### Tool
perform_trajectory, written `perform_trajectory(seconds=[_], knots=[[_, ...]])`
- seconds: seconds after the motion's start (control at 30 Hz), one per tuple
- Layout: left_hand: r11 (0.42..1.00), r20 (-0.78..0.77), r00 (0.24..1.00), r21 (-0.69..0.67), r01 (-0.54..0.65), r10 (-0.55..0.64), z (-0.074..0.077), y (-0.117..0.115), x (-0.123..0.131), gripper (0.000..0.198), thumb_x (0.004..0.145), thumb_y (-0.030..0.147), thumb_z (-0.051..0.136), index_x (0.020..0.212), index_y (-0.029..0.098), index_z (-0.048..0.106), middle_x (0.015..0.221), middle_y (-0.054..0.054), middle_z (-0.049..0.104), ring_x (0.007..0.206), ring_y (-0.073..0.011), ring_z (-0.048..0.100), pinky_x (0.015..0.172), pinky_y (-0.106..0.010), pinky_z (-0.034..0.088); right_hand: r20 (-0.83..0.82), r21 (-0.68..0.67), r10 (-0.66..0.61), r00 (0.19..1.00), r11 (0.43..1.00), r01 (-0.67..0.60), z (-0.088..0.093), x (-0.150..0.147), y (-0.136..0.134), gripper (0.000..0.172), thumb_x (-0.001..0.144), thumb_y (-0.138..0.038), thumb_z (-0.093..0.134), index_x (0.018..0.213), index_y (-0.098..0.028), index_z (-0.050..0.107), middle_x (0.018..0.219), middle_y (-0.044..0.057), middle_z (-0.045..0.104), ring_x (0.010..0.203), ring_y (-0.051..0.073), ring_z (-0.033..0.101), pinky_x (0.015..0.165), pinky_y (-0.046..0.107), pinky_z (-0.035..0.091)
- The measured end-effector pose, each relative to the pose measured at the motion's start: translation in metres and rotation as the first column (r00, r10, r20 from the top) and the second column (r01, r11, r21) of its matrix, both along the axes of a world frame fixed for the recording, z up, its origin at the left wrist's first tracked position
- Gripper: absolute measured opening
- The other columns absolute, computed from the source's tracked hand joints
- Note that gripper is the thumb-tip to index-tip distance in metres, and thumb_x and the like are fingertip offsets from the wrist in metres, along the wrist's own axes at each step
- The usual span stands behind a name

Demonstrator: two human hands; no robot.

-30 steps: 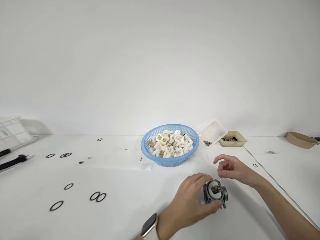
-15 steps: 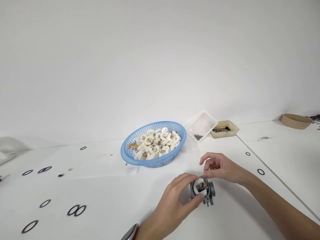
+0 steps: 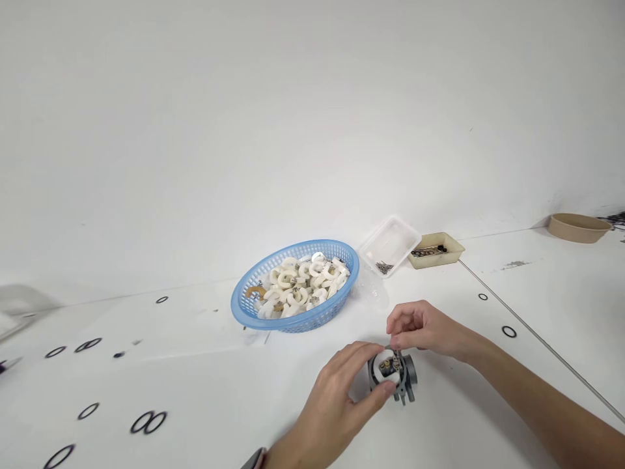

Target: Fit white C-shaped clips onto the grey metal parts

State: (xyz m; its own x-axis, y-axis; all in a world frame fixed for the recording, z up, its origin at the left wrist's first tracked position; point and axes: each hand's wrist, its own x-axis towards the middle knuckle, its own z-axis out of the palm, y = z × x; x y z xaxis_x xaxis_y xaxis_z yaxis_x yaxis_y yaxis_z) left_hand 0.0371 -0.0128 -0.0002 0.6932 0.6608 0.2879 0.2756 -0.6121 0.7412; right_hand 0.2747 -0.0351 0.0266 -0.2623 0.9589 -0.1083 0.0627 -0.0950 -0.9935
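A grey metal carburetor point(image 3: 411, 371) sits on the white table, its open bowl side facing up. Inside it lies a white C-shaped float point(image 3: 380, 372) around brass fittings. My left hand point(image 3: 336, 397) grips the carburetor from the left, thumb at its near side and fingers at its far side. At the far edge of the body, my right hand point(image 3: 420, 332) has thumb and forefinger pressed together. Whatever is in that pinch is too small or hidden to make out.
Behind my hands stands a blue basket point(image 3: 235, 303) of white floats. Right of it are a white tray point(image 3: 398, 238) with small metal pins, a cream tray point(image 3: 437, 259) of dark parts and a tan bowl point(image 3: 579, 229). Several black rings point(image 3: 155, 423) lie at left, more at right.
My right forefinger and other fingers have curled in closer to the thumb at the carburetor's far edge. My left hand keeps its grip. The view has shifted slightly.
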Motion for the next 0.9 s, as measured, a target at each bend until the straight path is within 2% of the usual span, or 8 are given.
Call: perform_trajectory(seconds=[0.2, 0.4, 0.6, 0.8, 0.9], knots=[[1.0, -0.001, 1.0, 0.008, 0.007, -0.007, 0.0, -0.001, 0.001, 0.022, 0.096, 0.034, 0.063, 0.118, 0.03, 0.064, 0.111, 0.0, 0.071, 0.1, -0.0217, 0.066, 0.088, -0.032, 0.055, 0.01, -0.011, -0.013, 1.0, 1.0, 0.013, 0.002, -0.002, 0.0, 0.027, 0.072, -0.038, 0.089, 0.081, -0.02, 0.071, 0.068, -0.003, 0.065, 0.06, 0.01, 0.048, 0.054, 0.025, 0.028], [1.0, -0.014, 1.0, -0.007, 0.015, -0.015, 0.003, -0.002, 0.0, 0.023, 0.096, 0.034, 0.064, 0.119, 0.03, 0.062, 0.111, 0.0, 0.071, 0.1, -0.022, 0.066, 0.089, -0.033, 0.054, 0.05, 0.013, -0.018, 0.999, 1.0, 0.017, -0.002, -0.002, -0.001, 0.023, 0.073, -0.04, 0.088, 0.079, -0.021, 0.076, 0.073, 0.0, 0.069, 0.065, 0.013, 0.052, 0.058, 0.027, 0.034], [1.0, -0.019, 1.0, -0.005, 0.003, -0.003, 0.001, -0.003, -0.001, 0.021, 0.099, 0.036, 0.063, 0.119, 0.031, 0.062, 0.111, 0.001, 0.07, 0.101, -0.0209, 0.065, 0.09, -0.032, 0.053, 0.186, 0.086, -0.063, 0.981, 0.995, 0.048, -0.004, -0.001, -0.001, 0.017, 0.078, -0.04, 0.086, 0.078, -0.023, 0.081, 0.068, -0.001, 0.062, 0.063, 0.013, 0.039, 0.059, 0.029, 0.031], [1.0, -0.02, 1.0, -0.027, 0.008, -0.008, 0.0, -0.003, 0.0, 0.023, 0.1, 0.039, 0.061, 0.121, 0.029, 0.061, 0.113, -0.001, 0.069, 0.101, -0.0207, 0.065, 0.093, -0.032, 0.056, 0.297, 0.105, -0.021, 0.955, 0.994, -0.01, 0.003, 0.005, -0.003, 0.024, 0.087, -0.045, 0.076, 0.079, -0.022, 0.08, 0.079, 0.0, 0.061, 0.069, 0.014, 0.043, 0.062, 0.03, 0.033], [1.0, -0.011, 1.0, -0.028, 0.014, -0.014, 0.001, -0.003, 0.0, 0.023, 0.1, 0.038, 0.061, 0.122, 0.03, 0.061, 0.115, -0.001, 0.069, 0.103, -0.0208, 0.065, 0.093, -0.032, 0.056, 0.329, 0.101, 0.039, 0.943, 0.992, -0.076, 0.008, 0.009, -0.004, 0.026, 0.092, -0.046, 0.07, 0.089, -0.023, 0.082, 0.084, 0.001, 0.064, 0.07, 0.014, 0.045, 0.063, 0.03, 0.033]])
